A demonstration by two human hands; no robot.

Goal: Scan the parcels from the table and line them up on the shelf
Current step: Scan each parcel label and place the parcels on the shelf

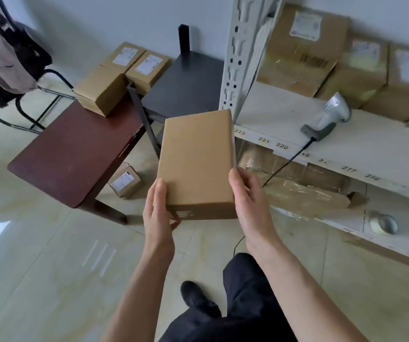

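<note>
Nearest the camera, both hands hold one parcel [196,164] in the air between table and shelf. The left hand [159,213] clasps the near left corner, thumb on the top face and fingers curled beneath. The right hand [248,193] grips the near right edge, thumb along the side. Both holds sit at the near end only, so the far end is unsupported; a slackened grip could let the box tip forward and drop.

No label shows on the upward face. Judgement: the barcode lies on a hidden side, and a turn in the hands will be needed before scanning, which is where a slip is most likely.

Below and left, a small box [124,180] lies on the floor under the red-brown table [75,154], a tripping or kicking hazard.

Further right, the scanner [327,119] rests on the shelf [371,154], its cable [287,161] hanging over the front edge; a swung parcel could snag it and pull the scanner off.

Farthest, three parcels [122,75] wait at the table's far end, and shelved boxes [346,62] line the wall.
</note>
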